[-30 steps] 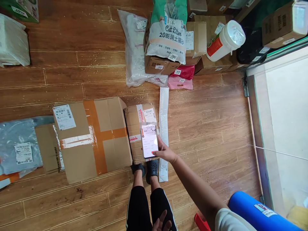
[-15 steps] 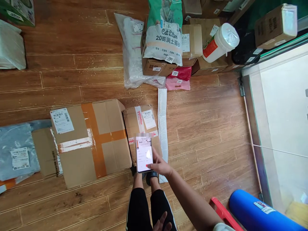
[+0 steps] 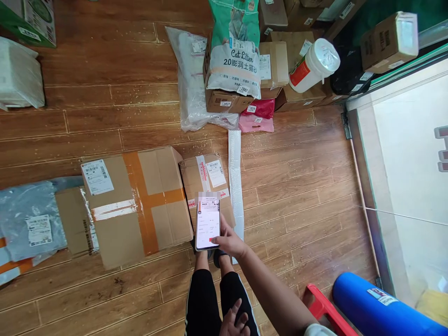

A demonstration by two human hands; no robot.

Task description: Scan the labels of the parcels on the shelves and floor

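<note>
My right hand [image 3: 231, 240] holds a phone [image 3: 207, 225] upright with its lit screen facing me, the thumb on the lower part of the screen. At the bottom edge, my left hand [image 3: 235, 323] is partly in view in front of my legs, its fingers apart and nothing in them. Beyond the phone lies a small carton [image 3: 188, 179] with a white label and red-and-white tape. A large carton [image 3: 168, 172] crossed with orange tape touches its left side. Along its right side runs a long silver padded strip [image 3: 235, 168].
A cat litter bag [image 3: 238, 63] sits on a box, among stacked parcels and a white tub [image 3: 320, 63]. Grey plastic parcels [image 3: 21, 210] lie far left. A red stool [image 3: 327, 308] and blue roll [image 3: 357, 298] stand near the glass door [image 3: 409, 154].
The view has shifted slightly, so the floor items at the left appear further right. My left hand shows a little more at the bottom edge. The phone is still in my right hand.
</note>
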